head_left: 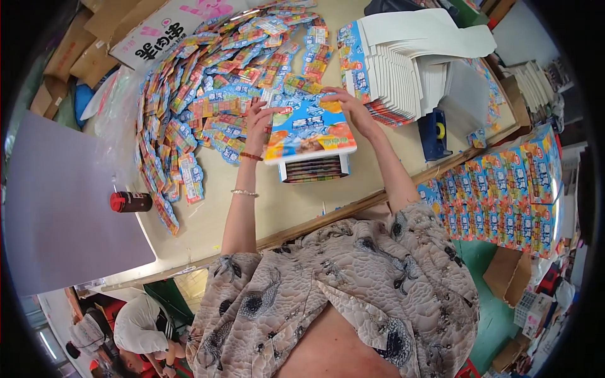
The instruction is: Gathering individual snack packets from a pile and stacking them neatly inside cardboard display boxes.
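While both hands work at the box's far corners, the blue-and-orange printed cardboard box lies on the cream tabletop, directly before the person, its open near end showing a row of thin, colourful packets inside. The left hand lies along the left edge, fingers spread, one reaching over the printed face; the right hand curves over the far right corner. Whether either hand pinches the cardboard cannot be told. This two-sided hold probably keeps the box square and steady. A loose heap of multicoloured plastic sachets spreads to the far left, presumably for easy reach. Fanned white-backed printed card sheets occupy the far right, likely staggered for separate pickup, with a dark blue tape dispenser just beside them.
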### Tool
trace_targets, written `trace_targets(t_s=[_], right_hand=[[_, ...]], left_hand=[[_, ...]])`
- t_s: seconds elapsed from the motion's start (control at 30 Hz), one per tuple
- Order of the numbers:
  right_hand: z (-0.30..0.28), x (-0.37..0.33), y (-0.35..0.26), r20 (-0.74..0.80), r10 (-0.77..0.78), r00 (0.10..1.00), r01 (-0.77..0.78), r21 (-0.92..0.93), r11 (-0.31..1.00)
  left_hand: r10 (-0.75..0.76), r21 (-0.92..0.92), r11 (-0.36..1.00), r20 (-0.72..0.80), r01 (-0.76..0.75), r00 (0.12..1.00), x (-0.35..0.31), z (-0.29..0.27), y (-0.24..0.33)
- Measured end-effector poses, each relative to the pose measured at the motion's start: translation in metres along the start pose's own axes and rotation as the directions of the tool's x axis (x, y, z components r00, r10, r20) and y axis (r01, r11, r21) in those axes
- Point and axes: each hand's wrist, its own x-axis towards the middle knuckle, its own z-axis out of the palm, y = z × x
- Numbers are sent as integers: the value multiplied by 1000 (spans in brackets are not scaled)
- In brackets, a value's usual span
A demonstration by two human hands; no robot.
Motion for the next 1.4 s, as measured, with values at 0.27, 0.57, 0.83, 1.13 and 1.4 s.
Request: trace_targets(t_s=[0.27, 0.57, 0.83, 1.13, 1.4], right_hand=[[45, -101, -107, -126, 370, 921, -390, -288, 874], [53, -113, -114, -15, 395, 919, -385, 192, 903], [63, -123, -109, -215, 63, 974, -152, -430, 890], [62, -131, -101, -115, -75, 991, -7, -587, 810], [69, -135, -93, -69, -217, 974, 101, -722, 684]], left_hand=[[-207, 517, 852, 191, 81, 960, -88, 20, 129], [-332, -136, 927, 137, 350, 933, -113, 27, 150], [39, 596, 803, -75, 14, 996, -124, 43, 149], [182, 627, 769, -32, -122, 983, -135, 43, 125], [223, 665, 708, 113, -240, 968, -126, 29, 125]])
